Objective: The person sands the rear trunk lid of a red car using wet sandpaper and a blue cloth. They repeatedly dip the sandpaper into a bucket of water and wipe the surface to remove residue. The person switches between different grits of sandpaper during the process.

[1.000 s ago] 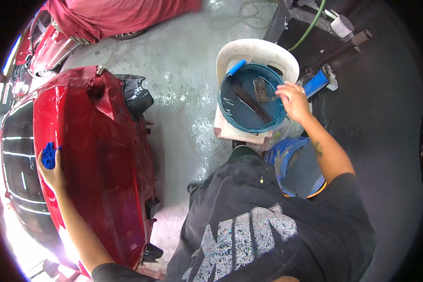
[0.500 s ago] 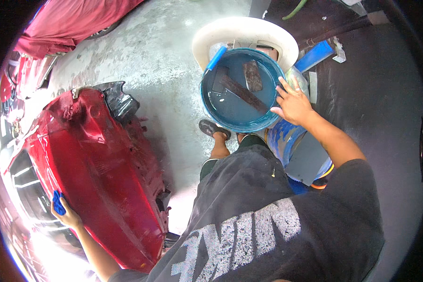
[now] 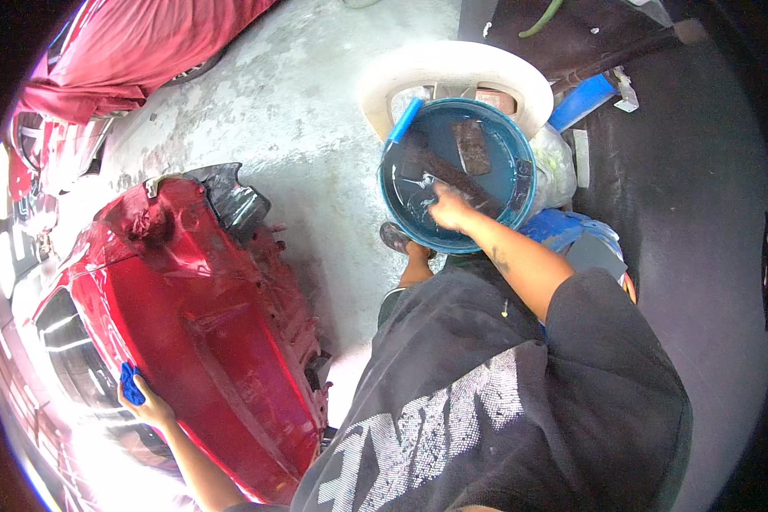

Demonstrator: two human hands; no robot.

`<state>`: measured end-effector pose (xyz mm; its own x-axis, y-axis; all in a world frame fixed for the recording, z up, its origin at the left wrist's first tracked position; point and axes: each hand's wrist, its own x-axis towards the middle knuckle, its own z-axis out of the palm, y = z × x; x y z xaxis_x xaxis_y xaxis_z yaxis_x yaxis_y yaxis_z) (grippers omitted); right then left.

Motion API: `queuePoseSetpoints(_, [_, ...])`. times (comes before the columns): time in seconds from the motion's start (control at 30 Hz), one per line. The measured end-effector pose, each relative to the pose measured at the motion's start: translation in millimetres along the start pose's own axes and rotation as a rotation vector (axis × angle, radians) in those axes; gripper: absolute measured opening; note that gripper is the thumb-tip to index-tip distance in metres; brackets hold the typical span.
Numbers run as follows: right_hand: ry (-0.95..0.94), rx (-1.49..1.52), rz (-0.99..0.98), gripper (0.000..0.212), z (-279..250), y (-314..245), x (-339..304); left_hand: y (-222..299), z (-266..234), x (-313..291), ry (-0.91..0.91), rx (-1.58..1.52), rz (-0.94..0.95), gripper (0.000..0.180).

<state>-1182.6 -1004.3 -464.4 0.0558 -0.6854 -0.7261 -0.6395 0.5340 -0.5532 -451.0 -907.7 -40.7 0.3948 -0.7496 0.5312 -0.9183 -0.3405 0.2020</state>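
Left hand grips cloth (blue); right hand inside bucket.

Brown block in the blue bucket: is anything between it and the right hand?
Yes: in this view, the long dark piece lies between the brown block and the right hand, inside the blue bucket.
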Motion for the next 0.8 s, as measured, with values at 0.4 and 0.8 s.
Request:
queuePoseSetpoints(0.4, [0.081, -0.164, 0.327, 0.075, 10.1, 56.6, 134.4, -10.1, 8.8, -6.8, -0.042, -0.013, -0.009, 0.055])
queuePoseSetpoints(0.8, [-0.155, -0.533, 0.298, 0.067, 39.4, 55.5, 136.2, 35.7, 31.5, -25.2, -0.082, 0.018, -0.026, 0.060])
